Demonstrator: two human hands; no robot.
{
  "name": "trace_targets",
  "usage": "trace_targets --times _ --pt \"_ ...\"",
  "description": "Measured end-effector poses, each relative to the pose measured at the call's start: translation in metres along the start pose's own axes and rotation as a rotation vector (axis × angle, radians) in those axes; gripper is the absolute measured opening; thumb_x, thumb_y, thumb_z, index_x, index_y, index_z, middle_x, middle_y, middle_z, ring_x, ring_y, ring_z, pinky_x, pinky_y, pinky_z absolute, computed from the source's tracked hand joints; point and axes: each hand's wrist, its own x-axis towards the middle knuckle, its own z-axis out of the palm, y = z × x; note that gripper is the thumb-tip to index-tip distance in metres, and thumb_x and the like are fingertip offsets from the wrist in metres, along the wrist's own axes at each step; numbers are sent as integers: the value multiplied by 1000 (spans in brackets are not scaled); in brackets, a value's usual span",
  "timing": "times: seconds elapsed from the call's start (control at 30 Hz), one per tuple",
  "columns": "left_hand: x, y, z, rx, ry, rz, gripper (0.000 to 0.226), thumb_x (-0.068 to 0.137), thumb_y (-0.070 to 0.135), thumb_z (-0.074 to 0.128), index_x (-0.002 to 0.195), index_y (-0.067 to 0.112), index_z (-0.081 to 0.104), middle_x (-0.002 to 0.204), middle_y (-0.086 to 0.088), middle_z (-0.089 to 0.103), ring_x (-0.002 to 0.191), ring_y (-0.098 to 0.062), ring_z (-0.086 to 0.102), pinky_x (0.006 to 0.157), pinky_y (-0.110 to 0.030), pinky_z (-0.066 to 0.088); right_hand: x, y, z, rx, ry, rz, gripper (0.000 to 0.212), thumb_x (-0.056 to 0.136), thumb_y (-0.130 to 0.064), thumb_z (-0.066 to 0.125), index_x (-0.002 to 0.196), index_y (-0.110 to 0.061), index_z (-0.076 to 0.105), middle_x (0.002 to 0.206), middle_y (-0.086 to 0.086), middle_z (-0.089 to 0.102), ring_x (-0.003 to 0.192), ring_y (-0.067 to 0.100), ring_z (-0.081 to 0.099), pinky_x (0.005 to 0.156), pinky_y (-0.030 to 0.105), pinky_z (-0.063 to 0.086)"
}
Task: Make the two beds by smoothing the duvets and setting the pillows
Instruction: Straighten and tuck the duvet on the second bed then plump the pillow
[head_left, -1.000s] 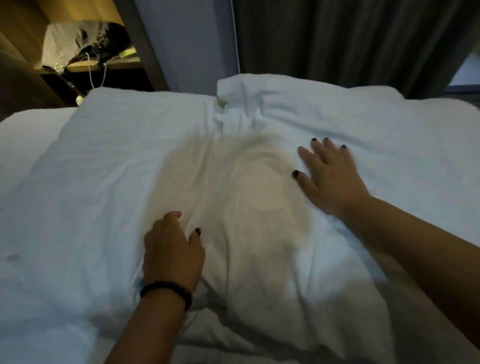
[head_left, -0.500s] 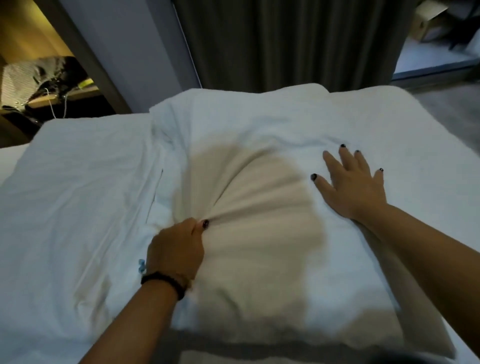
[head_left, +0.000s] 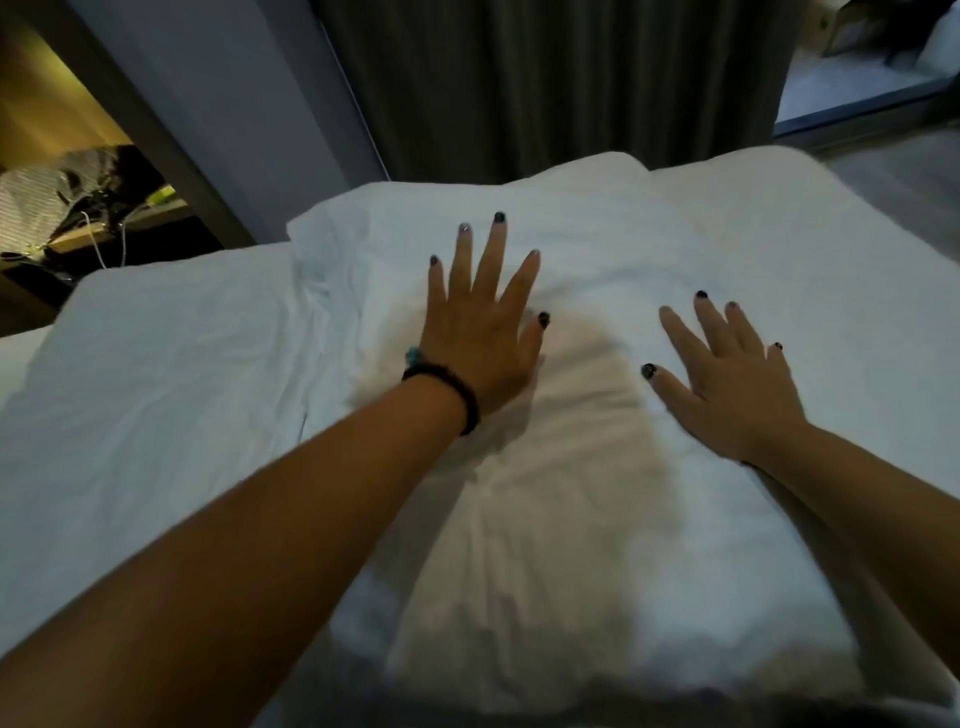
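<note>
Nearest the camera, a white pillow (head_left: 571, 545) lies across the bed, its near edge blurred at the bottom of the view and its case creased in soft folds. It looks light and yielding; judging by the dents around the palms, it sinks under pressure and will spring back, so it needs patting rather than force. The case cloth is thin and loose, likely to slide and bunch over the filling.

Further up, both hands lie flat on this pillow. The left hand (head_left: 483, 338), with a dark band at the wrist, has its grip fully spread, fingers straight and fanned, holding nothing, only pressing. The right hand (head_left: 727, 384) is likewise splayed flat, grasping nothing.

To shift the pillow, the best hold is probably at its two side edges or corners, where the filling gives a firm handful; pinching the middle would only lift cloth.

To the left, a second pillow (head_left: 156, 374) lies just beside the first, wrinkled. Beyond them stand a dark curtain (head_left: 545, 78) and, far left, a cluttered shelf (head_left: 104, 228).
</note>
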Motion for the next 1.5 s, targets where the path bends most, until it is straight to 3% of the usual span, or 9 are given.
trace_targets --times 0.13,0.53,0.63,0.8,0.93,1.03,1.13,1.33,1.5 --pt "72 -13 28 236 -131 137 75 86 74 16 150 39 -3 159 -2 -17 144 -36 -18 109 -69 -3 0 1 6 -39 47 4 73 85 -71 7 151 -41 0 162 -4 -6 148 25 -5 112 59 17" --pt "66 -64 81 -26 -522 -324 101 54 97 2 136 50 -31 148 9 -40 140 -30 -30 106 -72 -5 16 17 33 63 77 79 72 88 -74 16 150 -43 -5 160 -4 -16 147 23 -16 113 61 4" --pt "60 -65 76 -47 -603 -308 105 54 97 4 141 46 -26 151 8 -35 142 -30 -26 111 -64 -6 -1 24 22 311 243 476 94 78 -78 36 151 -20 19 158 11 14 144 34 15 111 55 24" --pt "29 -70 46 -39 -734 -234 116 47 101 1 146 43 -16 157 6 -22 145 -30 -15 117 -54 -5 1 44 -5 821 -85 650 97 51 -86 63 118 -15 59 107 7 68 90 27 66 81 37 52" --pt "-35 -61 43 -166 -597 -185 120 46 101 6 147 41 -13 158 10 -19 145 -21 -19 117 -50 -9 -21 64 -7 1339 -356 707 87 50 -60 86 122 -17 62 107 10 72 92 31 71 91 49 52" --pt "-71 -51 58 -174 -435 -203 109 57 96 6 147 39 -16 156 11 -22 143 -16 -25 117 -48 -11 -35 54 -17 1435 -480 611 65 48 -43 89 104 -15 72 98 9 74 83 27 73 72 38 57" --pt "-70 -48 72 -167 -367 -253 108 60 94 9 148 37 -17 157 9 -20 143 -17 -25 117 -50 -10 -40 33 -46 1309 -361 527 49 57 -23 85 102 -14 67 76 2 75 62 18 72 45 23 52" --pt "-70 -69 81 -454 -229 -373 109 59 87 21 152 33 2 160 7 -2 147 -20 -8 118 -47 -5 -24 -50 -120 986 -111 367 17 80 -26 75 89 -18 65 72 -4 65 41 -1 59 35 9 39" --pt "-97 -97 56 -863 -157 -540 110 56 81 30 151 28 13 159 5 7 147 -20 0 119 -41 0 -20 -163 -162 771 -59 159 38 79 -32 75 66 -5 52 46 -1 50 32 7 46 29 10 29"
